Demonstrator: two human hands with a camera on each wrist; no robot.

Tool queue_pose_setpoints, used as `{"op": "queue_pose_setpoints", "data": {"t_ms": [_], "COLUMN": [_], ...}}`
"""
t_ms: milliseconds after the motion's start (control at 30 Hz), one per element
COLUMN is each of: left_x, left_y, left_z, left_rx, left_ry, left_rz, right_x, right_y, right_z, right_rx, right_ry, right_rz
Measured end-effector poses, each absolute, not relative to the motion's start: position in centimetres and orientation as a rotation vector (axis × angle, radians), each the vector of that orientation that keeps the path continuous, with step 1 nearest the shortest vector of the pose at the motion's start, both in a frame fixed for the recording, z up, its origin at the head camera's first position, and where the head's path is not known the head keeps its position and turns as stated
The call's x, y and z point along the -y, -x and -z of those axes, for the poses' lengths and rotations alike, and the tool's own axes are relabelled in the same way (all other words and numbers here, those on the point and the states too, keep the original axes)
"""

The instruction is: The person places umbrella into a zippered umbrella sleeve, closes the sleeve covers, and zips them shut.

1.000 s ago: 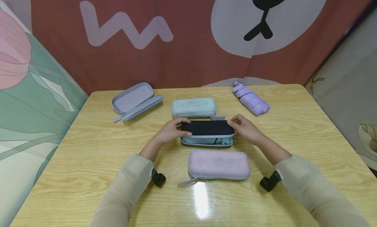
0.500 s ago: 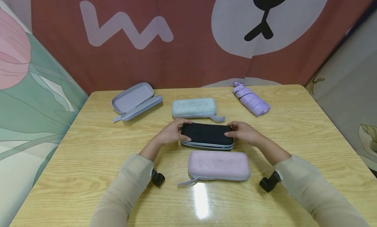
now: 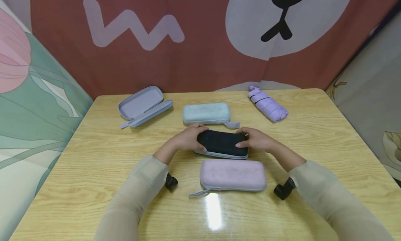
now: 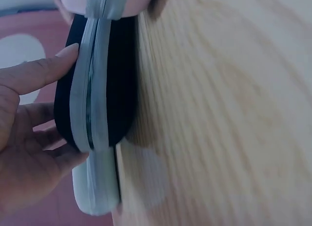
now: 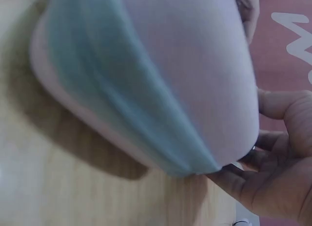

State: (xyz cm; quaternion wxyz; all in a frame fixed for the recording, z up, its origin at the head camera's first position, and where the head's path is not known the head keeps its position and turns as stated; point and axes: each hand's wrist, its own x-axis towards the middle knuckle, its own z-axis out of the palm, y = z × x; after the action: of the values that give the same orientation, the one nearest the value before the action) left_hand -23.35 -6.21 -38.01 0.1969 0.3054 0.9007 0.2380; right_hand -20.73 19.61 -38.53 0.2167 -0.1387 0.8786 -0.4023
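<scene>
Fig. 1 | My left hand (image 3: 187, 139) and right hand (image 3: 255, 140) each grip 1 end of the black case (image 3: 223, 143) | lid down | I judge even pressure at both ends seats the grey rim (image 4: 87, 84) flush.

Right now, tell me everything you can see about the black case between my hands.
The black case is a flat, oblong, hard-looking shell with rounded corners, a matte dark lid and a pale grey-blue zipper band along its seam. Its lid is down, and it lies flat on the wooden table, between the mint case behind and the pink case in front. The left hand holds its left end and the right hand its right end, fingers curled over the lid's edges.
</scene>
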Motion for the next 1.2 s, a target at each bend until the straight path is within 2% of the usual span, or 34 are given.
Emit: {"op": "queue_pose_setpoints", "data": {"t_ms": [267,533,1200], "left_x": [4.6,5.3,5.6], "left_y": [23.7,23.4,22.5], "left_z": [37.2,38.0,38.4], "left_rx": [-2.539,-2.551,-2.665], "left_ry": [-0.968,-1.087,-1.310], "left_rz": [-0.399,-0.416,-0.332], "right_x": [-18.5,-17.8,-17.1], "right_y": [23.5,25.2,26.7], "right_z": [38.4,38.6,39.4], "right_rx": [-2.366,-2.301,-2.223], "right_ry": [0.481,0.638,0.715], "right_rz": [1.027,0.945,1.002]}}
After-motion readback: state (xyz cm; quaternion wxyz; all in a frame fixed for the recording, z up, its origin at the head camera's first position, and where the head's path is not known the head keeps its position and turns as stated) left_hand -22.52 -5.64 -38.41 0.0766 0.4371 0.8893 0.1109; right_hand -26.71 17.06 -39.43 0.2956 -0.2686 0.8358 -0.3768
